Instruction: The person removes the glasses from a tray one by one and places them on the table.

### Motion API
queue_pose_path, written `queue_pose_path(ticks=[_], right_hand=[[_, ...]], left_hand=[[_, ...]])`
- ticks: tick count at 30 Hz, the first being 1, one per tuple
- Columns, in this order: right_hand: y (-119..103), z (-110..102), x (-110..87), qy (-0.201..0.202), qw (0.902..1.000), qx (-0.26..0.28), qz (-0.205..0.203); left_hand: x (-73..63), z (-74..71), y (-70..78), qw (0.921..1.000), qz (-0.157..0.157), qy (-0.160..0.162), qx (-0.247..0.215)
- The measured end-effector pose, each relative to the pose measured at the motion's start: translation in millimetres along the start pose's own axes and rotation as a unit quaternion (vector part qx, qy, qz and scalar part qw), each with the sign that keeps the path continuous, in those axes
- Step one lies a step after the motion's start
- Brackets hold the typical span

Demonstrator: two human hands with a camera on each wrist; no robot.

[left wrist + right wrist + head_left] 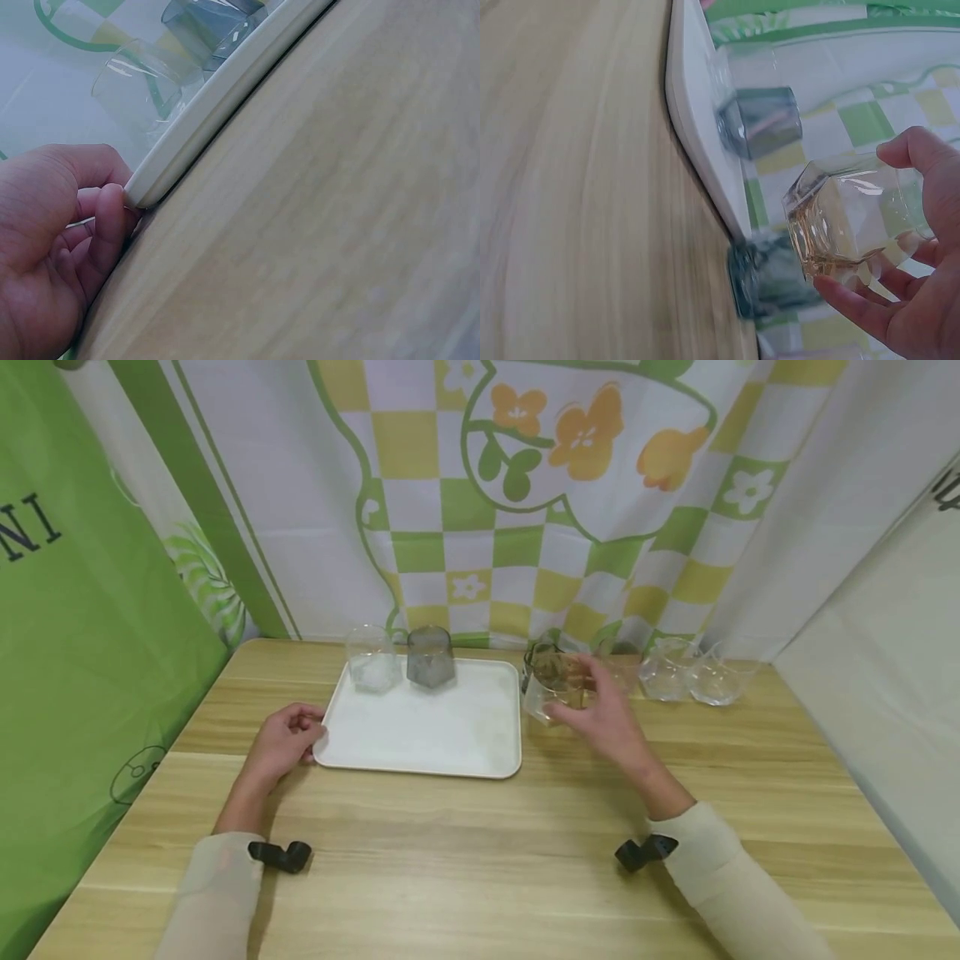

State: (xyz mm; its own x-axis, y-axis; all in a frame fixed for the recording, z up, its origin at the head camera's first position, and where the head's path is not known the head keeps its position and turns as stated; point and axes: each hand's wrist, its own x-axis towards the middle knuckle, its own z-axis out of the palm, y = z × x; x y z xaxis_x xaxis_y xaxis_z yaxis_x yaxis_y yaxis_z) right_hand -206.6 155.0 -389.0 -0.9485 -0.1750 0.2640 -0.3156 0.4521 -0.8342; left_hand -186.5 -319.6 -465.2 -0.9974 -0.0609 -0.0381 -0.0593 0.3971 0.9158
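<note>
Long sleeves on me, pale cream, plain: left sleeve (213,885), right sleeve (738,877). Cuffs stop short of my hands, wrists uncovered. Black left wrist unit (277,857) and black right wrist unit (637,855), small, stubby, rounded knob end, one per cuff, inner side. Left cuff: faint pinkish patch. My left hand (283,743), right hand (606,718): both bare.
</note>
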Motion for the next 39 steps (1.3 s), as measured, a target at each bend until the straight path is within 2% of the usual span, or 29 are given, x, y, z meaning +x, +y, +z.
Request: queue_pose_path(ticks=[10,17,24,35,39], right_hand=[[15.0,-34.4,-15.9,0.028,0.9988,-0.041,-0.002],[27.7,-60.7,-28.7,0.042,0.9957,-0.073,0.037],[43.4,-87.0,-35.8,0.066,0.9921,-0.089,0.058],[69.5,-120.0,-47.3,0.12,0.9799,-0.109,0.116],[78.2,-130.0,-49.5,0.127,0.9757,-0.112,0.139]], left_hand=[[-0.1,-2.8,-0.3,1.0,-0.005,0.002,-0.006],[0.4,-2.1,-1.8,1.0,-0.003,0.003,-0.006],[1.5,-1.2,-2.8,1.0,-0.003,0.001,-0.004],[0.3,-0.1,0.7,1.0,-0.007,0.001,0.002],[0.4,0.5,1.0,1.0,-0.007,0.0,-0.001]])
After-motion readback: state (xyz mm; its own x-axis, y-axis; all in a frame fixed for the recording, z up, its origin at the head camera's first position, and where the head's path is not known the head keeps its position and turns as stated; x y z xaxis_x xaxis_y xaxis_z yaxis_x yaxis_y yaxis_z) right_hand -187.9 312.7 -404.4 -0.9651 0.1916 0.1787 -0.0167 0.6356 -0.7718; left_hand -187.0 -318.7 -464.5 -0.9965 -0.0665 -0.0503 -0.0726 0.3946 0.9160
